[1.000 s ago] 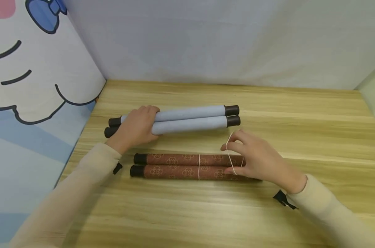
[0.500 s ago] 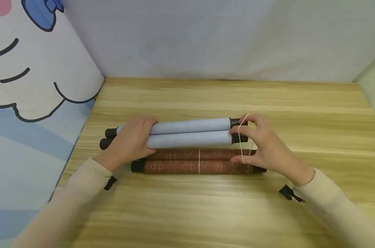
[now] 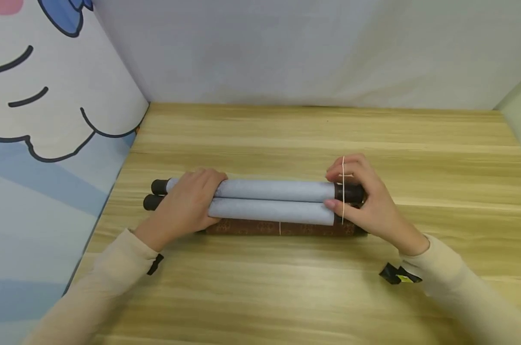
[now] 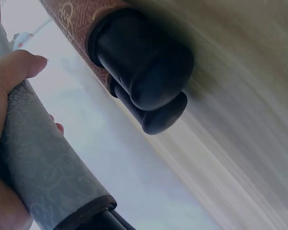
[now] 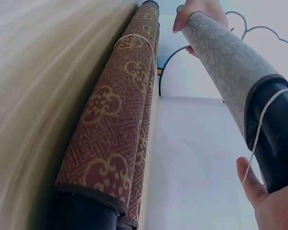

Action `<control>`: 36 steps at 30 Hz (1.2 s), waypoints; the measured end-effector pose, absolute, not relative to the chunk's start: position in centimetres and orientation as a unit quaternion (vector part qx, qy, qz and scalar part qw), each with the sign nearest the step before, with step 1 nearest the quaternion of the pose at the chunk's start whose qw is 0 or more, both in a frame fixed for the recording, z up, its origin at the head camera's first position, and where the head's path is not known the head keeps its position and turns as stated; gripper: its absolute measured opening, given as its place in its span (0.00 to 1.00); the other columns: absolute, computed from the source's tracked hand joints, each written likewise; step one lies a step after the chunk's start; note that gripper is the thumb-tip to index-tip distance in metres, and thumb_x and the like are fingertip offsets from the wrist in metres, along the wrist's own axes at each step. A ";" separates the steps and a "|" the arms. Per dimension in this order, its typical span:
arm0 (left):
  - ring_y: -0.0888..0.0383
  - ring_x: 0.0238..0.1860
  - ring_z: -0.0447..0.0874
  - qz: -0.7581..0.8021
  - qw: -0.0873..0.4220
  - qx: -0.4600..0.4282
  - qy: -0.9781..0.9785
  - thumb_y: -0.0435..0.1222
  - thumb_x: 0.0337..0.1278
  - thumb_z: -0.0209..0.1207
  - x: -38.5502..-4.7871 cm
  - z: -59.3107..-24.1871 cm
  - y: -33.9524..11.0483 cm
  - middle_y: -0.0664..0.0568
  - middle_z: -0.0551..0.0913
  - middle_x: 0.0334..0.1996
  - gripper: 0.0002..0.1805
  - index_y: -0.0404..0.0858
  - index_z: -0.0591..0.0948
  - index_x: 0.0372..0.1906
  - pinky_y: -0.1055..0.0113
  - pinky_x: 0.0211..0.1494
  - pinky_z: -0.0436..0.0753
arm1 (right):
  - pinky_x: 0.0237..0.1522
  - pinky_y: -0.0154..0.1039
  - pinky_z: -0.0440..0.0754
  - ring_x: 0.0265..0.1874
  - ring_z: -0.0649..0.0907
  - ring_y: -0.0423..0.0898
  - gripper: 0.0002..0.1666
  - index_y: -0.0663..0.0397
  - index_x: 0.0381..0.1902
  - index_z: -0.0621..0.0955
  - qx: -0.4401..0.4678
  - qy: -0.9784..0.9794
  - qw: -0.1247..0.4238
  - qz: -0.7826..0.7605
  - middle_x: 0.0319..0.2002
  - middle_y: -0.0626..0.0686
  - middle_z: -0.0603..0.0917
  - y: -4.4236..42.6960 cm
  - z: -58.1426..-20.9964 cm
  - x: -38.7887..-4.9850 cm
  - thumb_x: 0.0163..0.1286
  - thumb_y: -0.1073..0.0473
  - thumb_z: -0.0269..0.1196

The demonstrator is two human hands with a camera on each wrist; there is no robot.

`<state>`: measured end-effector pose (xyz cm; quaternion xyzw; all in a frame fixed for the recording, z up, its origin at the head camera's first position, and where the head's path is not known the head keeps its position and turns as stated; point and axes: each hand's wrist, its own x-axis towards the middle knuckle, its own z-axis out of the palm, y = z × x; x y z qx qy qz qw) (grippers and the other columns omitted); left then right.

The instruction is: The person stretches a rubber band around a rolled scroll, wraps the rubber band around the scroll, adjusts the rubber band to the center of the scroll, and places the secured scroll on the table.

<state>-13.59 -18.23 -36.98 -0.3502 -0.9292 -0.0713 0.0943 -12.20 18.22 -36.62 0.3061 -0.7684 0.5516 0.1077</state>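
Note:
Two pale blue-grey hanging scrolls [image 3: 277, 190] with dark end knobs are held side by side, raised off the table. My left hand [image 3: 189, 203] grips them near their left end, thumb on the near side. At their right ends, my right hand [image 3: 368, 196] holds a white rubber band [image 3: 343, 189] stretched over its fingers and thumb. The band passes across the black knobs [image 5: 278, 129]. Below lies a pair of red-brown patterned scrolls [image 5: 110, 124], largely covered in the head view. A thin band [image 5: 137, 37] circles their middle. Their black knobs [image 4: 149, 67] show in the left wrist view.
The scrolls are over a wood-grain table [image 3: 260, 287]. A pale cloth wall [image 3: 308, 52] stands behind it, and a cartoon-printed cloth [image 3: 49, 120] hangs at the left. Black straps [image 3: 398, 274] hang by the cuffs.
My left hand has lifted the pale scrolls toward me, over the brown pair. My right hand has moved slightly right and farther away, bringing the stretched rubber band round the pale scrolls' right knobs.

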 end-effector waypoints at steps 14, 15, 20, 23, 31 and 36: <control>0.46 0.51 0.81 -0.014 0.092 -0.356 -0.930 0.48 0.32 0.80 -12.1 -37.1 -18.1 0.44 0.81 0.51 0.44 0.34 0.74 0.57 0.50 0.54 0.80 | 0.50 0.32 0.79 0.42 0.78 0.45 0.15 0.74 0.32 0.77 0.277 -0.673 0.158 0.667 0.38 0.51 0.79 19.3 -36.6 -12.0 0.53 0.84 0.46; 0.46 0.51 0.81 -0.017 0.089 -0.352 -0.932 0.47 0.32 0.80 -12.0 -37.1 -18.2 0.44 0.81 0.50 0.44 0.34 0.74 0.57 0.50 0.53 0.80 | 0.50 0.32 0.78 0.42 0.77 0.45 0.14 0.74 0.33 0.77 0.282 -0.678 0.155 0.660 0.39 0.50 0.79 19.4 -36.6 -11.9 0.54 0.85 0.46; 0.46 0.50 0.81 -0.035 0.089 -0.340 -0.935 0.48 0.34 0.79 -11.8 -37.2 -18.5 0.44 0.81 0.50 0.43 0.34 0.74 0.58 0.50 0.53 0.80 | 0.52 0.29 0.77 0.45 0.77 0.43 0.14 0.72 0.35 0.79 0.304 -0.720 0.145 0.607 0.41 0.48 0.79 19.8 -36.8 -11.6 0.54 0.84 0.51; 0.47 0.49 0.81 -0.036 0.095 -0.340 -0.935 0.48 0.34 0.79 -11.7 -37.2 -18.7 0.44 0.81 0.49 0.43 0.34 0.74 0.57 0.50 0.52 0.80 | 0.52 0.28 0.75 0.46 0.77 0.40 0.15 0.65 0.33 0.82 0.321 -0.756 0.143 0.553 0.41 0.47 0.79 20.1 -36.8 -11.6 0.54 0.83 0.55; 0.46 0.50 0.81 -0.034 0.098 -0.339 -0.935 0.47 0.33 0.80 -11.8 -37.3 -18.8 0.44 0.81 0.50 0.44 0.34 0.73 0.58 0.49 0.52 0.80 | 0.51 0.25 0.72 0.46 0.76 0.35 0.21 0.51 0.32 0.85 0.349 -0.803 0.134 0.464 0.42 0.51 0.79 20.8 -37.2 -11.5 0.51 0.82 0.61; 0.46 0.50 0.81 -0.034 0.094 -0.335 -0.937 0.46 0.32 0.80 -11.9 -37.3 -18.7 0.44 0.81 0.50 0.44 0.34 0.73 0.58 0.49 0.52 0.80 | 0.51 0.24 0.72 0.48 0.76 0.36 0.23 0.50 0.33 0.86 0.371 -0.802 0.138 0.447 0.43 0.51 0.79 21.0 -37.5 -11.7 0.49 0.82 0.64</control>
